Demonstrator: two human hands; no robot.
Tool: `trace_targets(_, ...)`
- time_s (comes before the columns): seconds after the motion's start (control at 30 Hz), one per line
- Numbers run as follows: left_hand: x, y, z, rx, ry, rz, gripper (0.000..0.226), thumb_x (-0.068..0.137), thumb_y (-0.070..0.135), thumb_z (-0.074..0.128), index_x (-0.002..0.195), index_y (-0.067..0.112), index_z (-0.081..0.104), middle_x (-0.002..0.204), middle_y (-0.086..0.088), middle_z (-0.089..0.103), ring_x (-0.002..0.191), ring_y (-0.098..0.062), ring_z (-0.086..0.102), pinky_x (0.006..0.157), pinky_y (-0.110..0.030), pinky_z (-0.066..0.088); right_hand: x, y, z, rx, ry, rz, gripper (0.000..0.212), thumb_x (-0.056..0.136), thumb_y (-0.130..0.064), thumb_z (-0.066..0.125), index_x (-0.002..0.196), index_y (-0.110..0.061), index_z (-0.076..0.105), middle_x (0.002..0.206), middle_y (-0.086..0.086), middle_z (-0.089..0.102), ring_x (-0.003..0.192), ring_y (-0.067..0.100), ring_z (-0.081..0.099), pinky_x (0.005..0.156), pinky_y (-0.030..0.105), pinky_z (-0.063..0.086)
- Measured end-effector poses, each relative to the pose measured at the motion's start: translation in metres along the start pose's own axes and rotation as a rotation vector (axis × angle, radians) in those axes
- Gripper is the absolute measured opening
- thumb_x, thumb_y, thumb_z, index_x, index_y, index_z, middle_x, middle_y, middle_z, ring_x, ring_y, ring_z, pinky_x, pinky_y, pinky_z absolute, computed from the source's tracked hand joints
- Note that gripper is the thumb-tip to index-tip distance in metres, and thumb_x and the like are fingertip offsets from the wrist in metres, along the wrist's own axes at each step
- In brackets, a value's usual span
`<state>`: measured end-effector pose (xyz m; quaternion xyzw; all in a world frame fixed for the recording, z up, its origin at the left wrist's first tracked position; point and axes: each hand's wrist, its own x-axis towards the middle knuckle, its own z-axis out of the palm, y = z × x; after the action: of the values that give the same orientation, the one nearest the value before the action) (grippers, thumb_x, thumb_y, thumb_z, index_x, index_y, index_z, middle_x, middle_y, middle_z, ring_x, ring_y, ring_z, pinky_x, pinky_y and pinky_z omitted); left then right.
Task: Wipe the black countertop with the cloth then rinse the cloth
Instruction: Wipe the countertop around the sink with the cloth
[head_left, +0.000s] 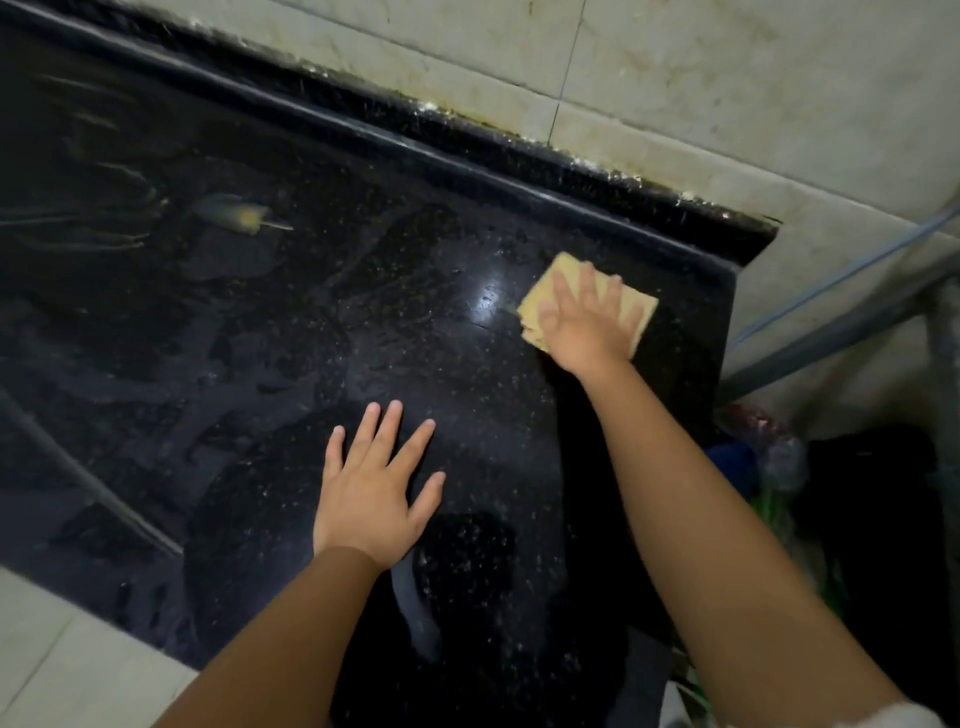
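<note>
Black speckled table (311, 322) wet, streaked — pale tiled wall (727, 78) behind. Right hand (587, 322) presses yellow cloth (553, 280), fingers spread flat; left hand (371, 493) splayed on table.

— How many hands are seen on the one black countertop (260, 338)?
— Two are counted: the left hand (371, 493) and the right hand (584, 322).
— And cloths?
— One yellow cloth (558, 278) is counted. One blue hose (831, 280) is seen at right.
</note>
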<state>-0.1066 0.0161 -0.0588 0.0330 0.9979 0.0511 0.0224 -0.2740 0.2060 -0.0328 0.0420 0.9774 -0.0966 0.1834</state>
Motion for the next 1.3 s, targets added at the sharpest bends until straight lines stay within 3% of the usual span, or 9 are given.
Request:
trace_targets(0.13,0.001,0.000,0.002,-0.010,0.012,0.014,0.057,0.094,0.049,0.023,0.122,0.018,0.061,0.130,-0.015,0.056,0.125,-0.027,0.036,0.099,-0.044,0.017,-0.045,-0.030,0.030,-0.098,-0.052,-0.364,0.050,0.097,-0.046,0.016,0.146,-0.039,0.007,0.157,-0.008,-0.009,0.144,0.024,-0.013,0.113,0.050,-0.007)
trace_targets(0.23,0.001,0.001,0.000,-0.032,-0.006,-0.003,0.068,0.096,0.052,0.008,0.123,0.017,0.060,0.130,-0.016,0.055,0.125,-0.026,0.031,0.099,-0.045,0.017,-0.105,0.002,0.045,-0.144,0.043,-0.509,0.059,0.084,-0.052,0.015,0.139,-0.040,0.035,0.154,-0.004,0.022,0.142,0.028,0.021,0.109,0.057,0.020)
trace_targets(0.33,-0.001,0.001,0.001,-0.033,-0.003,0.000,0.070,0.097,0.052,0.006,0.123,0.016,0.059,0.130,-0.017,0.055,0.125,-0.027,0.030,0.100,-0.045,0.017,-0.103,0.059,0.037,-0.222,0.020,-0.341,0.072,0.079,-0.051,0.004,0.147,-0.026,0.003,0.154,0.004,-0.003,0.142,0.027,0.006,0.111,0.056,0.017)
trace_targets(0.47,0.000,0.000,0.003,-0.040,0.014,0.014,0.070,0.096,0.053,0.006,0.124,0.015,0.058,0.132,-0.018,0.054,0.127,-0.028,0.029,0.100,-0.046,0.016,-0.034,0.106,-0.006,0.018,0.117,0.166,0.051,0.099,-0.040,0.022,0.148,-0.027,0.012,0.158,0.001,-0.002,0.144,0.031,-0.002,0.117,0.048,0.005)
trace_targets(0.6,0.000,0.001,0.005,-0.049,0.028,0.026,0.068,0.096,0.052,0.007,0.126,0.016,0.056,0.133,-0.018,0.052,0.128,-0.028,0.028,0.101,-0.046,0.014,0.027,0.069,-0.030,0.050,0.090,0.238,0.051,0.099,-0.045,0.017,0.147,-0.033,0.009,0.158,-0.005,-0.008,0.144,0.029,-0.009,0.115,0.049,-0.003)
trace_targets(0.83,0.000,0.000,0.004,-0.051,0.022,0.020,0.067,0.096,0.053,0.007,0.126,0.018,0.055,0.134,-0.016,0.052,0.128,-0.027,0.028,0.102,-0.046,0.014,0.006,-0.042,0.003,-0.055,-0.008,-0.263,0.051,0.099,-0.042,0.022,0.147,-0.036,0.007,0.157,-0.007,-0.009,0.144,0.028,-0.012,0.114,0.048,-0.004)
trace_targets(0.97,0.000,0.000,0.005,-0.057,0.027,0.015,0.069,0.096,0.054,0.007,0.125,0.018,0.057,0.133,-0.016,0.052,0.128,-0.028,0.028,0.101,-0.046,0.014,-0.059,-0.015,0.025,-0.146,-0.046,-0.452,0.051,0.098,-0.046,0.023,0.146,-0.040,0.008,0.157,-0.011,-0.010,0.144,0.020,-0.013,0.115,0.043,-0.007)
trace_targets(1.13,0.000,0.002,0.004,-0.061,0.027,0.020,0.069,0.097,0.053,0.007,0.124,0.016,0.058,0.133,-0.018,0.052,0.127,-0.029,0.028,0.102,-0.047,0.014,-0.045,0.090,0.003,-0.058,0.074,0.091,0.055,0.097,-0.045,0.017,0.149,-0.025,0.010,0.158,0.004,-0.003,0.144,0.030,-0.003,0.117,0.045,0.001)
trace_targets(1.3,0.000,0.002,0.003,-0.078,0.026,0.013,0.069,0.097,0.053,0.006,0.125,0.017,0.057,0.134,-0.017,0.051,0.128,-0.029,0.028,0.104,-0.047,0.012,0.009,0.078,-0.023,0.088,0.169,0.309,0.052,0.098,-0.043,0.023,0.147,-0.028,0.015,0.158,0.001,-0.001,0.144,0.032,-0.003,0.115,0.047,-0.001)
